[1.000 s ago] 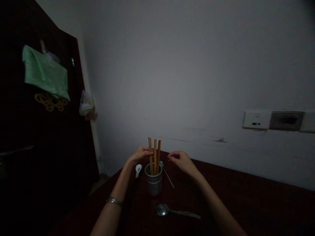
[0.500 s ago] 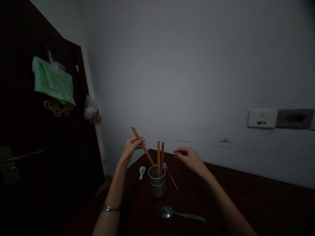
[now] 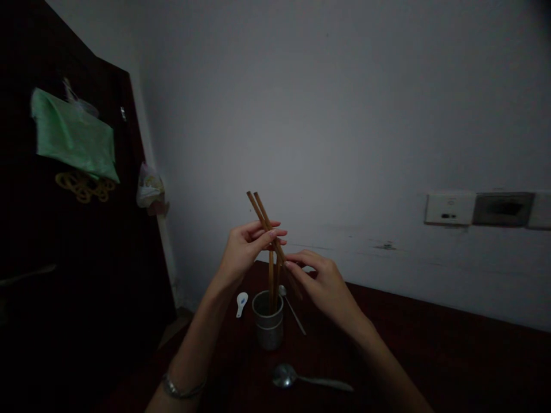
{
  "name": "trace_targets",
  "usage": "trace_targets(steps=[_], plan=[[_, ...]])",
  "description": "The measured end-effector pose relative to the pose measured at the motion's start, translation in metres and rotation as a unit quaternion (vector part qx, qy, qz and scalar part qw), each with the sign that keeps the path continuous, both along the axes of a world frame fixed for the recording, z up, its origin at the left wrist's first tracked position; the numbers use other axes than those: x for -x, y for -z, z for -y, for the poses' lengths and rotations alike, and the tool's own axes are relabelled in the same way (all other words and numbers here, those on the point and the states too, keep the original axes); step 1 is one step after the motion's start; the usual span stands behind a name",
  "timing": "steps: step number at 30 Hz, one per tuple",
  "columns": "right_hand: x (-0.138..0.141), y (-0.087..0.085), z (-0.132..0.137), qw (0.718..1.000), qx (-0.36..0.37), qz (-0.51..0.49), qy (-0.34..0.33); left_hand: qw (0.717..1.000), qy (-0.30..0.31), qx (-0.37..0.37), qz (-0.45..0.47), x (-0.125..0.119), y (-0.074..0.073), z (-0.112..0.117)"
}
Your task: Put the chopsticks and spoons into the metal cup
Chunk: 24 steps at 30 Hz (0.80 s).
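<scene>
A pair of wooden chopsticks point(image 3: 262, 213) is pinched in my left hand point(image 3: 246, 248), slanting down to the right above the metal cup. My right hand point(image 3: 319, 281) closes its thumb and fingers on the lower part of the same pair. Below them, a grey metal cup point(image 3: 269, 331) stands upright on the table with more chopsticks point(image 3: 271, 281) standing in it, partly hidden behind my left fingers. A long-handled spoon point(image 3: 294, 312) lies just right of the cup. Left of it rests a white soup spoon point(image 3: 241, 304).
A larger metal spoon point(image 3: 316, 381) lies on the dark red table point(image 3: 387, 344) at the near side. The wall point(image 3: 344, 143) rises right behind the table, with socket plates point(image 3: 450, 208) at right. A dark door point(image 3: 26, 218) with a green cloth point(image 3: 75, 135) is at left.
My left hand has lifted the chopsticks out of the cup and moved right and up. My right hand has come in from the right and taken hold of their lower part.
</scene>
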State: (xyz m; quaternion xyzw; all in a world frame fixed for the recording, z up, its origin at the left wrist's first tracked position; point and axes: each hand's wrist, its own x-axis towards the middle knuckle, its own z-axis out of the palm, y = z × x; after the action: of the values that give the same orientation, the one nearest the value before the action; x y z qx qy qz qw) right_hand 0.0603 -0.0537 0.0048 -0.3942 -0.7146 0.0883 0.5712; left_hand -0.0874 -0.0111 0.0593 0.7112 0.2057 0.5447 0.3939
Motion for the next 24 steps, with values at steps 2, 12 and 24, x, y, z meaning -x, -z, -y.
trace_targets(steps=[2,12,24], plan=[[-0.002,0.0,0.001,1.0,-0.005,0.0,0.017,1.0,0.03,0.002,-0.01,-0.01,-0.002,-0.003],[-0.056,0.008,-0.026,0.974,0.145,-0.132,0.11,0.992,-0.043,-0.072,0.092,0.011,-0.026,-0.11],[-0.122,0.157,-0.106,0.89,0.348,0.072,0.286,0.905,-0.053,0.082,-0.414,0.021,0.122,-0.226]])
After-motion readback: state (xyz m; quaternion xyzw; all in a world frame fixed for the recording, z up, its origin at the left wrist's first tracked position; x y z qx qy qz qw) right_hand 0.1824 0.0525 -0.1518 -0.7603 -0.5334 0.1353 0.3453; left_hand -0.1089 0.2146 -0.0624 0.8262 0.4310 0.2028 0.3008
